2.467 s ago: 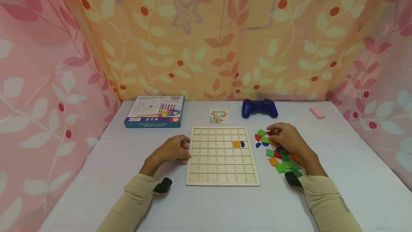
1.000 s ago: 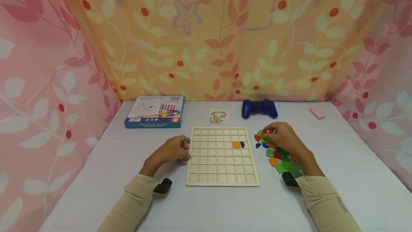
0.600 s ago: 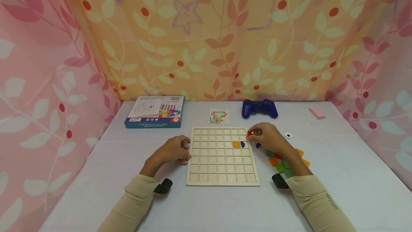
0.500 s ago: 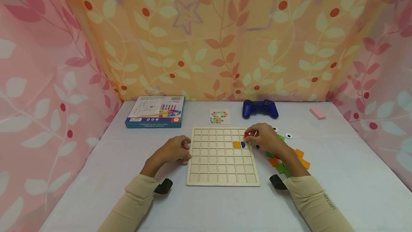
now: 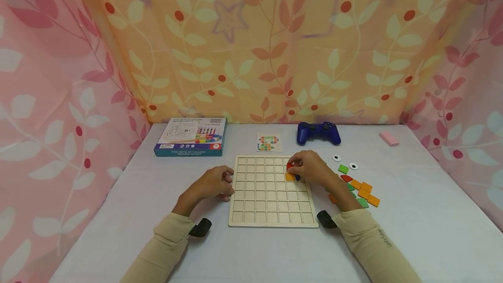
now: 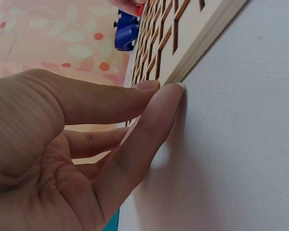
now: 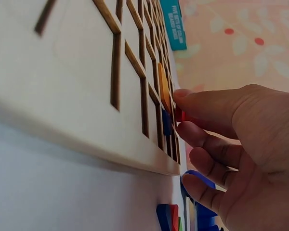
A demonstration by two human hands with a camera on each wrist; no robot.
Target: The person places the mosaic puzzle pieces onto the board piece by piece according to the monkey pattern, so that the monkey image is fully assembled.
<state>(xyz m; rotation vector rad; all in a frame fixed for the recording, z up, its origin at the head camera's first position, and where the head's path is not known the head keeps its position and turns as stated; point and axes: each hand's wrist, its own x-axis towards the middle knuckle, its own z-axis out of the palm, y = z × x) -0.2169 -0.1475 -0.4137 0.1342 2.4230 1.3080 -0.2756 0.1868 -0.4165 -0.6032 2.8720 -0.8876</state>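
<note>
In the head view a pale wooden grid board (image 5: pixel 259 206) lies on the table. An orange square tile (image 5: pixel 289 177) sits in one of its cells, and a blue half-round tile (image 5: pixel 297 177) is beside it, partly covered by my fingers. My right hand (image 5: pixel 312 168) pinches a small red tile (image 5: pixel 289 166) between thumb and fingertips, over the cell just behind the orange one. The red edge (image 7: pixel 180 114) shows between the fingers in the right wrist view. My left hand (image 5: pixel 210 184) touches the board's left edge with relaxed fingers; thumb tip (image 6: pixel 147 85) is right at the rim.
Behind the board lie a card with a coloured pattern (image 5: pixel 269 142) and a blue game controller (image 5: pixel 318 133). A boxed toy set (image 5: pixel 190 137) stands back left, a pink block (image 5: pixel 389 139) back right. Loose tiles (image 5: pixel 363 192) and white eye discs (image 5: pixel 353 166) lie right, partly behind my forearm.
My right hand has picked up the red tile from the loose pieces and carried it left over the board. The left hand has stayed at the board's edge.
</note>
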